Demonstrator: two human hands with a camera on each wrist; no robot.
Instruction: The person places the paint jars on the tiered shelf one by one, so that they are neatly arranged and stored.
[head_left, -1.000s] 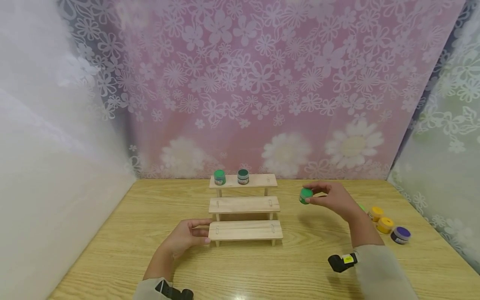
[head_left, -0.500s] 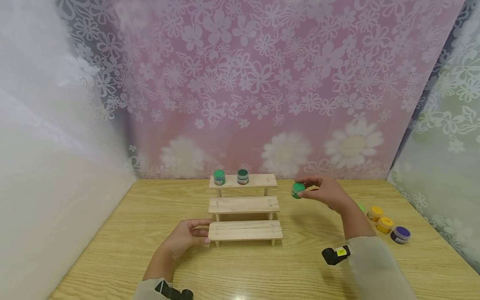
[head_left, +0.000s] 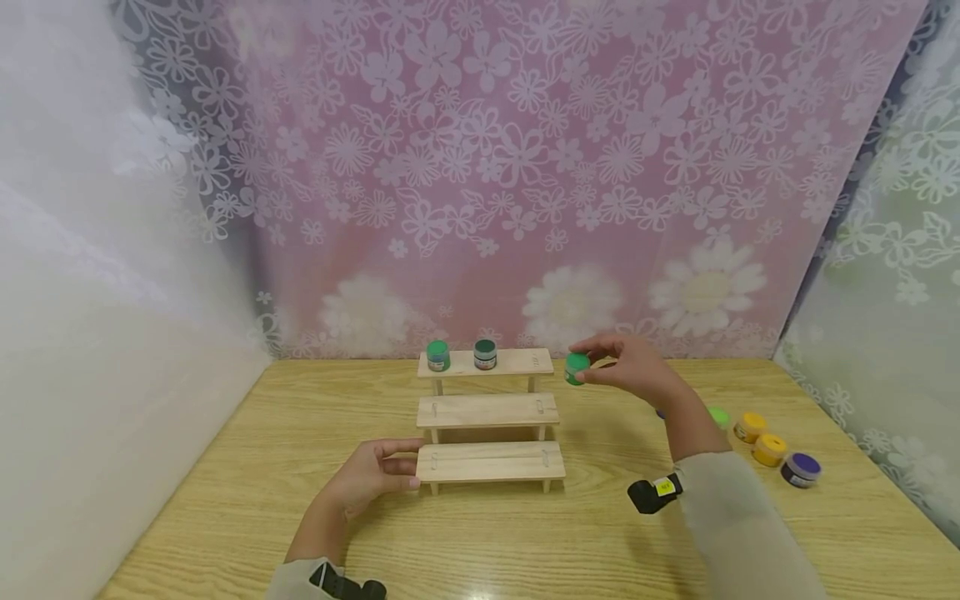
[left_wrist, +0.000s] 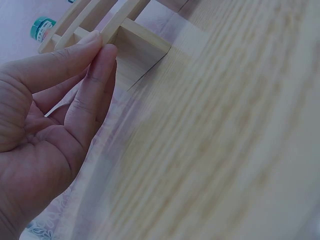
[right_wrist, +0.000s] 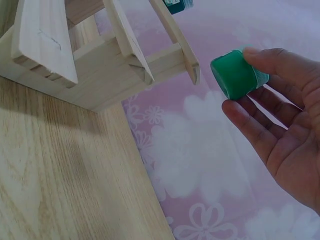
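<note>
Pinching a green jar [head_left: 576,368] between the fingers [right_wrist: 247,122] and thumb of the right hand [head_left: 628,367], up off the desk [head_left: 600,542], just beside the right end of the top step [head_left: 517,361] of a wooden rack [head_left: 487,410], apart from the wood. Gripping the left end of the bottom step [head_left: 487,462] with the left hand [head_left: 369,477], thumb and fingers pinching the wood there. Showing two upright jars on the top step: a second green jar [head_left: 438,357] on the left and a dark jar [head_left: 485,355] near the middle, apart from each other. Grouping more jars on the desk at the right: a lime jar [head_left: 718,417] partly hidden behind the right forearm, a yellow jar [head_left: 750,427], another yellow jar [head_left: 770,450] just beside it, and a purple jar [head_left: 801,471] nearest the front. Wearing pale sleeves [head_left: 742,521], with a black camera [head_left: 651,495] at the right wrist. Facing a pink flowered cloth [head_left: 570,167] behind the desk.
</note>
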